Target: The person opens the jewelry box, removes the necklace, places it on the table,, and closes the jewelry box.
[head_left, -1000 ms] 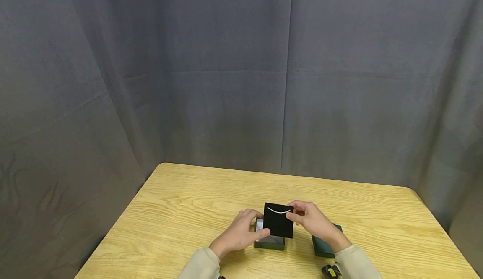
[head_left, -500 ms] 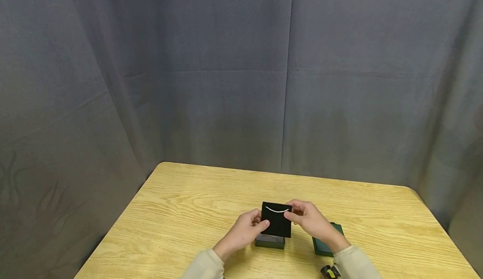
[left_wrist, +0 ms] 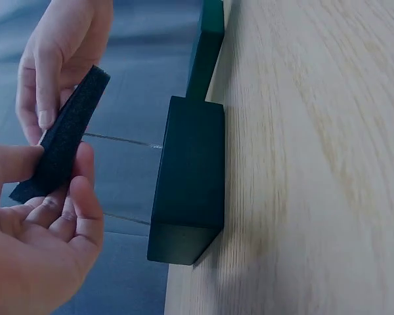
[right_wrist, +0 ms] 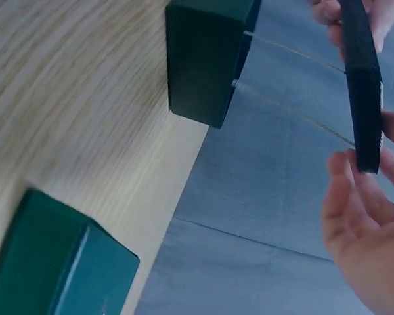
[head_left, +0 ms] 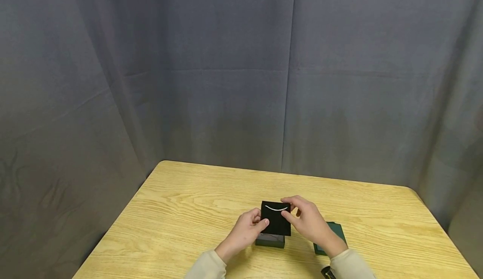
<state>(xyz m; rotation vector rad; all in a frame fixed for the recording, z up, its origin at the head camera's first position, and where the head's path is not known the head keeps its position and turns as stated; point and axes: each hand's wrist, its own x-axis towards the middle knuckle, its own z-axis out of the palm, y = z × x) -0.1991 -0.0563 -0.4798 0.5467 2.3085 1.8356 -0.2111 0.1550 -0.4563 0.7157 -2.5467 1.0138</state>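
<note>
A black foam jewellery pad [head_left: 275, 224] is held tilted up above an open green box [head_left: 270, 243]. Across its upper front runs a thin pale necklace chain [head_left: 276, 209]. Two chain strands [left_wrist: 121, 138] stretch from behind the pad to the box in the left wrist view. My left hand [head_left: 243, 229] pinches the pad's left edge, thumb in front and fingers behind. At the upper right corner, my right hand [head_left: 308, 221] holds the pad between thumb and fingers. The right wrist view shows the pad [right_wrist: 362, 85] edge-on, with that thumb and fingers at its near end.
Right of the box lies a green box lid [head_left: 337, 230], partly behind my right forearm. Both rest on a wooden table [head_left: 196, 195]. Grey curtains [head_left: 226, 82] hang behind the table and along its sides. A small black item [head_left: 327, 272] shows beside my right sleeve.
My left hand's fingers have closed in on the pad's left edge. The pad has shifted slightly left and up. My right index finger has lifted toward the pad's top edge.
</note>
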